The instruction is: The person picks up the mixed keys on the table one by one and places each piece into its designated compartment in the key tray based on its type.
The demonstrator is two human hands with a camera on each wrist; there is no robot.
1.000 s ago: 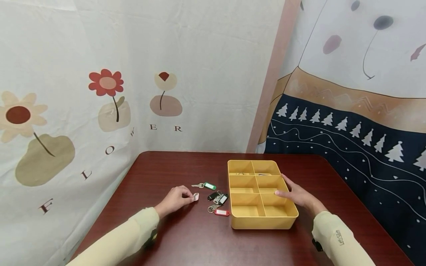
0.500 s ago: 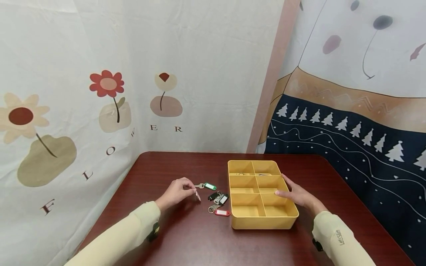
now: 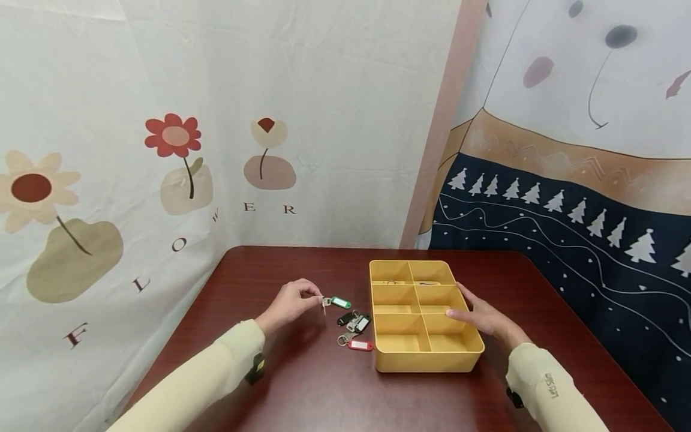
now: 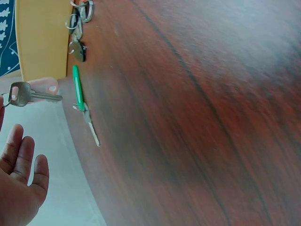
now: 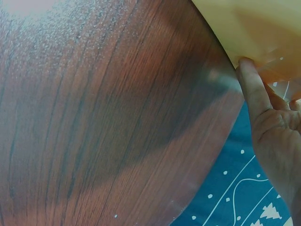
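Observation:
My left hand (image 3: 288,307) pinches a key (image 4: 21,95) with a pale pink tag (image 4: 49,84) by its ring, held above the table. Just beyond the fingers lies a key with a green tag (image 3: 341,302). Nearer the box are a key with a red tag (image 3: 360,345) and keys with black tags (image 3: 363,324), close together. My right hand (image 3: 486,315) grips the right wall of a yellow divided box (image 3: 426,362), thumb over the rim and fingers along the outside. Small metal things show partly in its two back compartments; dividers hide the rest.
The dark red-brown table (image 3: 302,390) has rounded far corners. A white flower-print cloth (image 3: 335,120) hangs behind and at the left. A navy cloth with white trees (image 3: 567,258) hangs at the right.
My left hand has lifted the pink-tagged key and moved it away from me and slightly right, towards the green tag. The right hand and the box have stayed in place.

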